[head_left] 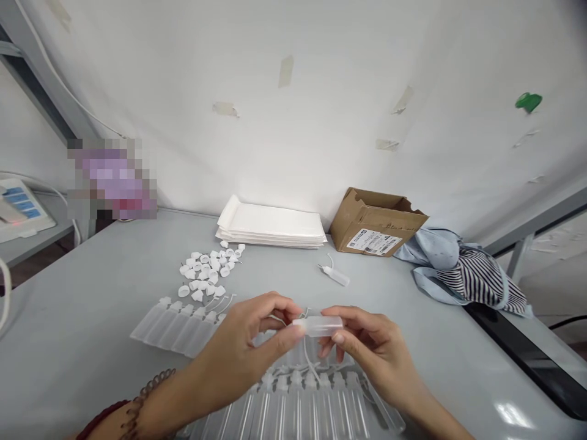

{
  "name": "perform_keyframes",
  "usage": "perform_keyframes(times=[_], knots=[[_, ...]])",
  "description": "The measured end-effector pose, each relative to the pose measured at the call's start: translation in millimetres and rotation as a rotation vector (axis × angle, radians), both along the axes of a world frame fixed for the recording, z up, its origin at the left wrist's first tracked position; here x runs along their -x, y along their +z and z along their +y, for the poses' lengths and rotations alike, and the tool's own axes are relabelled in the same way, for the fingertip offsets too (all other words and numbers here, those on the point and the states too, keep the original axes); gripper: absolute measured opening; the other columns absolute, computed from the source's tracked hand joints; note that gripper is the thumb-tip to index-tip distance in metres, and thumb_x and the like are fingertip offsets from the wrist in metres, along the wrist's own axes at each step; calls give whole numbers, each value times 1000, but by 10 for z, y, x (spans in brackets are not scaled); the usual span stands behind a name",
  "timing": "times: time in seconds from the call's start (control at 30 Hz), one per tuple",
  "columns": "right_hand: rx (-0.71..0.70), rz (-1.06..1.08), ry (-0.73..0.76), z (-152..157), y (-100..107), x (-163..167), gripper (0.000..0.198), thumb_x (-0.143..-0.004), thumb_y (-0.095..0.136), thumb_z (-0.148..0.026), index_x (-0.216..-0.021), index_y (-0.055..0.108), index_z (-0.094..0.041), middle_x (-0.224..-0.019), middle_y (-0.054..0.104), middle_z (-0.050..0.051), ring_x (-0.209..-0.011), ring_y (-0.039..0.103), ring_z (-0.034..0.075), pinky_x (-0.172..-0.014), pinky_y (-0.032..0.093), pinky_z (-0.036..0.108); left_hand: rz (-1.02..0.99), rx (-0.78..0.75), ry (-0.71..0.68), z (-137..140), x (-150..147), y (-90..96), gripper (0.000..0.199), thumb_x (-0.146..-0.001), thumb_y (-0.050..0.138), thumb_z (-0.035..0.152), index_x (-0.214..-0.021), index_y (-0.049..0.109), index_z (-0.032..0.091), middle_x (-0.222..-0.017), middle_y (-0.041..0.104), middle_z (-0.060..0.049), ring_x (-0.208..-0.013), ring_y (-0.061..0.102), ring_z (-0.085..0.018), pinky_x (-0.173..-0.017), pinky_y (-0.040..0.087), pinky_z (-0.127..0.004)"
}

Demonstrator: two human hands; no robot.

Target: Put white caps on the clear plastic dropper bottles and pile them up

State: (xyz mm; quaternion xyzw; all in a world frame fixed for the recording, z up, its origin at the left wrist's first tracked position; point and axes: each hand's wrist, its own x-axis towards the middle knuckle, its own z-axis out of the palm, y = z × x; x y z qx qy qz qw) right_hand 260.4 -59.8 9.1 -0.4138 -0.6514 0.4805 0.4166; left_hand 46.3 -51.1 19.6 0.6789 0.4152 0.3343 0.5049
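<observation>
A small translucent squeeze bottle (324, 326) lies level between my two hands, above the table. My left hand (257, 339) pinches its neck end with thumb and fingers, and the fingertips partly hide the neck. At the other end, the thumb and fingers of my right hand (371, 345) grip the bottle's base. Below my hands, several like bottles (298, 406) lie side by side in a row, with thin white strips near their necks. Another row of bottles (172, 327) extends to the left, partly covered by my left hand and forearm.
Loose white caps (206, 269) are scattered at the back left. White padded envelopes (275, 223) are stacked by the wall, beside an open cardboard box (373, 223). A single bottle (337, 275) lies in front of the box. Cloth (472, 272) and a black bar (527, 360) occupy the right.
</observation>
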Motion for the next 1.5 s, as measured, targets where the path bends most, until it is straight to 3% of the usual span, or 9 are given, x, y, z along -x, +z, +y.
perform_keyframes(times=[0.13, 0.23, 0.4, 0.9, 1.0, 1.2, 1.3, 1.37, 1.5], knots=[[-98, -52, 4, -38, 17, -1, 18, -85, 62, -22, -102, 68, -21, -68, 74, 3, -55, 65, 13, -52, 51, 21, -77, 437, -186, 48, 28, 24, 46, -89, 42, 53, -73, 61, 14, -60, 56, 1, -52, 53, -10, -54, 45, -22], [-136, -70, 24, -54, 16, -4, 20, -85, 63, -22, -103, 68, -22, -70, 74, 3, -60, 67, 14, -55, 51, 22, -198, 680, -289, 50, 43, 2, 51, -88, 42, 57, -72, 59, 13, -55, 52, 2, -41, 45, -7, -41, 39, -18], [-217, -119, -14, -52, 16, -10, 19, -82, 67, -27, -100, 71, -22, -66, 71, 2, -53, 59, 11, -53, 49, 22, -237, 748, -303, 44, 58, -9, 46, -85, 50, 56, -71, 58, 13, -53, 49, 3, -42, 43, -6, -41, 39, -17], [-92, -117, 28, -44, 49, 2, 18, -84, 63, -27, -96, 69, -15, -59, 68, 2, -53, 64, 14, -53, 51, 24, 166, 263, -295, 4, 39, 98, 37, -92, 41, 42, -71, 57, 17, -57, 51, 4, -53, 49, -10, -53, 37, -20], [-49, -112, 32, -46, 66, 8, 19, -83, 63, -29, -93, 69, -14, -57, 67, 2, -52, 64, 15, -54, 51, 25, 304, 47, -291, -21, 39, 71, 41, -94, 37, 41, -63, 48, 17, -59, 51, 3, -58, 50, -11, -58, 37, -22], [-14, -152, 19, -47, 70, 11, 22, -83, 62, -32, -92, 68, -12, -52, 64, 1, -48, 64, 15, -53, 49, 24, 515, -468, -274, -51, 50, -98, 35, -98, 30, 32, -75, 51, 17, -71, 56, -2, -63, 48, -15, -60, 35, -26], [2, -163, 9, -55, 64, 12, 22, -84, 62, -32, -92, 68, -12, -49, 62, 0, -46, 62, 14, -52, 48, 24, 520, -562, -252, -57, 45, -120, 35, -97, 31, 32, -75, 53, 16, -71, 56, -4, -62, 46, -16, -59, 34, -28], [-23, -141, 12, -64, 53, 7, 20, -85, 62, -30, -93, 67, -14, -50, 63, -1, -45, 63, 14, -52, 49, 24, 457, -427, -240, -57, 37, -83, 34, -96, 34, 35, -75, 54, 16, -71, 56, -3, -64, 48, -16, -61, 35, -27], [-141, -86, 47, -68, 34, -10, 12, -84, 63, -23, -95, 66, -18, -65, 68, 2, -51, 64, 14, -51, 51, 24, 100, 193, -289, -32, 7, 22, 43, -94, 35, 46, -70, 55, 16, -61, 55, 0, -57, 51, -12, -59, 40, -24]])
